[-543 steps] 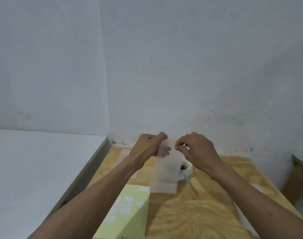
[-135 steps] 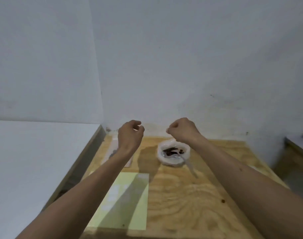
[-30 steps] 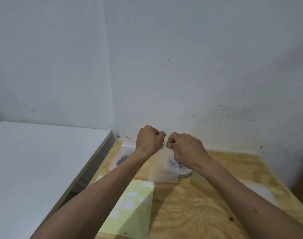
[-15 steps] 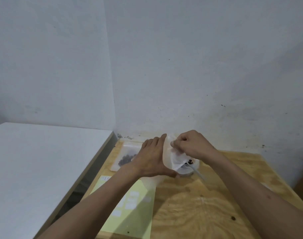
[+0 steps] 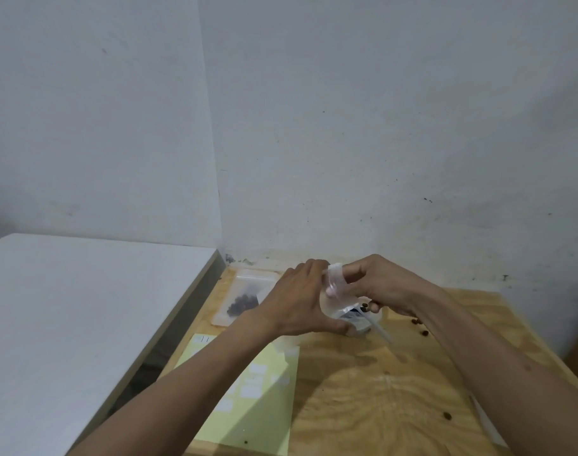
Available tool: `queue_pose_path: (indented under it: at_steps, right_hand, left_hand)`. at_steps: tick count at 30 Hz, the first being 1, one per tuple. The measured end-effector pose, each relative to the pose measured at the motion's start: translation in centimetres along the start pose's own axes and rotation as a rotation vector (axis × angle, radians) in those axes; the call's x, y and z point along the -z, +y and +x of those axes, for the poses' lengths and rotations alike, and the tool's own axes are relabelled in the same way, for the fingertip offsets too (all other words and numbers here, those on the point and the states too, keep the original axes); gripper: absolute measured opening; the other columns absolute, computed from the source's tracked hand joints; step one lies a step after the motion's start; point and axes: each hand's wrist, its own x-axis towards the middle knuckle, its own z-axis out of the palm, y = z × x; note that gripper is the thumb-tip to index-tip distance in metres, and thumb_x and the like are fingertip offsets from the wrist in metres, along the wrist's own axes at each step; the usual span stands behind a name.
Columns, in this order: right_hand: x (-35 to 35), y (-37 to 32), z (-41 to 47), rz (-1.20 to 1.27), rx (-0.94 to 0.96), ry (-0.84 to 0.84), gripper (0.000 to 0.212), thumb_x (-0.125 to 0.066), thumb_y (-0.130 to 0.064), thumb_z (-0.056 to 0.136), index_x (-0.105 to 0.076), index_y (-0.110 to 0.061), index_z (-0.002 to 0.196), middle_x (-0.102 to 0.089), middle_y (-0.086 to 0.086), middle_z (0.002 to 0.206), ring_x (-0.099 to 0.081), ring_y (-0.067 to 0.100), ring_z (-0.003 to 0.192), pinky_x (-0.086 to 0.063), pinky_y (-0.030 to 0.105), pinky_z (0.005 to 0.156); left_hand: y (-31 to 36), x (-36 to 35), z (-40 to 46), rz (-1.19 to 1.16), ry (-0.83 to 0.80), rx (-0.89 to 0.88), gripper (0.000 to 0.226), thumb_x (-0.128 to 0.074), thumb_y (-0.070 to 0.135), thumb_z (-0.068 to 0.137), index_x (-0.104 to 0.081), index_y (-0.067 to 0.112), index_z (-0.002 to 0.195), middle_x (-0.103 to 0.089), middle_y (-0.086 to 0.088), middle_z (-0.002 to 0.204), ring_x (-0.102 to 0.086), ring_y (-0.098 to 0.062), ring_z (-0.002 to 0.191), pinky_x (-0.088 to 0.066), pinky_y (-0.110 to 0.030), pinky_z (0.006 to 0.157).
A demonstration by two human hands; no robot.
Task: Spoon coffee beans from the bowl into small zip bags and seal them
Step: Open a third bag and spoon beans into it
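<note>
Over the plywood table [image 5: 380, 390], above the bowl [image 5: 356, 319], I see both hands working an empty zip bag [image 5: 333, 297] open. The left hand [image 5: 301, 301] cups the bag from its near side, fingers curved along the film and thumb tucked under the lower edge. The right hand [image 5: 380, 287] pinches the upper lip of the bag, one fingertip seemingly pushed inside the mouth. A second ago the two fists were close together at the bag's top strip, with the bag hanging flat; half a second ago the left hand had dropped to the bag's side. Now the mouth stands rounded and lifted, so I judge the zip has been parted and the bag is ready to take beans.

The spoon [image 5: 378, 329] lies with its handle sticking out of the bowl toward me, untouched; the bowl itself is mostly hidden behind the bag and hands. One filled bag [image 5: 245, 299] lies flat at the far left corner of the table, beans dark inside it. A pale green sheet [image 5: 248, 396] sits near the front edge, and a few loose beans [image 5: 419, 327] dot the wood to the right.

Next, I reckon, the right hand must let go and take the spoon while the left keeps the mouth open.
</note>
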Motion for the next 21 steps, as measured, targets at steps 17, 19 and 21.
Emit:
queue_pose_path:
  at_steps: [17, 19, 21]
  right_hand:
    - [2.6, 6.6, -1.2, -0.863, -0.036, -0.036, 0.067, -0.064, -0.007, 0.086, -0.052, -0.052, 0.134, -0.048, -0.011, 0.123, -0.057, 0.011, 0.108, -0.047, 0.023, 0.069]
    - [2.3, 8.1, -1.6, -0.862, 0.042, -0.015, 0.057, -0.077, -0.025, 0.085, -0.058, -0.054, 0.131, -0.046, -0.019, 0.121, -0.055, 0.006, 0.106, -0.051, 0.032, 0.082]
    - [2.0, 9.0, -1.7, -0.805, 0.135, 0.052, 0.036, -0.075, -0.032, 0.090, -0.069, -0.049, 0.121, -0.050, -0.022, 0.117, -0.055, 0.004, 0.101, -0.052, 0.034, 0.086]
  left_hand:
    - [-3.1, 0.0, 0.5, -0.200, -0.068, 0.435, 0.072, -0.076, 0.053, 0.081, -0.045, 0.009, 0.129, -0.060, -0.004, 0.110, -0.058, -0.021, 0.093, -0.043, -0.029, 0.062]
    - [-2.9, -0.4, 0.8, -0.222, -0.115, 0.444, 0.072, -0.075, 0.055, 0.081, -0.045, 0.009, 0.128, -0.059, -0.004, 0.113, -0.056, -0.020, 0.095, -0.038, -0.027, 0.060]
    - [-2.7, -0.9, 1.0, -0.221, -0.156, 0.432, 0.071, -0.075, 0.057, 0.079, -0.047, 0.009, 0.125, -0.059, -0.004, 0.113, -0.054, -0.019, 0.092, -0.037, -0.026, 0.059]
